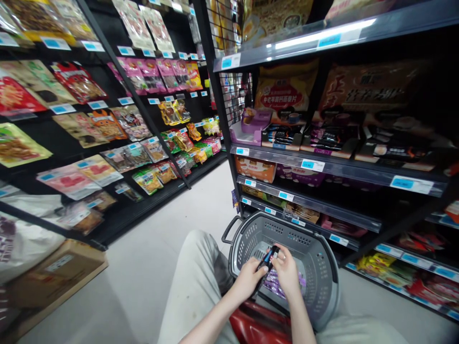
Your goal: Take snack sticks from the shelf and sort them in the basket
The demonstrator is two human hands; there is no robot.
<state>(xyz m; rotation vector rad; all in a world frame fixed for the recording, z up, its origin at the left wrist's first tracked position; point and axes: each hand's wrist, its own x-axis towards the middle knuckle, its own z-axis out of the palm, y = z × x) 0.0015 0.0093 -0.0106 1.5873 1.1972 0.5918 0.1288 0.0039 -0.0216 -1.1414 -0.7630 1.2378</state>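
Note:
Above a grey plastic shopping basket [324,267], both my hands are closed on slim black packets [267,262] with a bit of blue on them. How many there are is hard to make out. My left hand [248,276] grips the lower end, thumb on top. At the upper end, the fingers of my right hand [286,271] pinch the packets. Purple shiny packets [274,283] lie in the basket below, partly hidden by my hands and forearms.
Right of me stands a shelf with open boxes of black sachets [332,136] and bagged goods. Snack bags [143,74] fill the left shelves. A cardboard box [57,282] sits on the floor at left. Something red and shiny [260,322] is between my knees.

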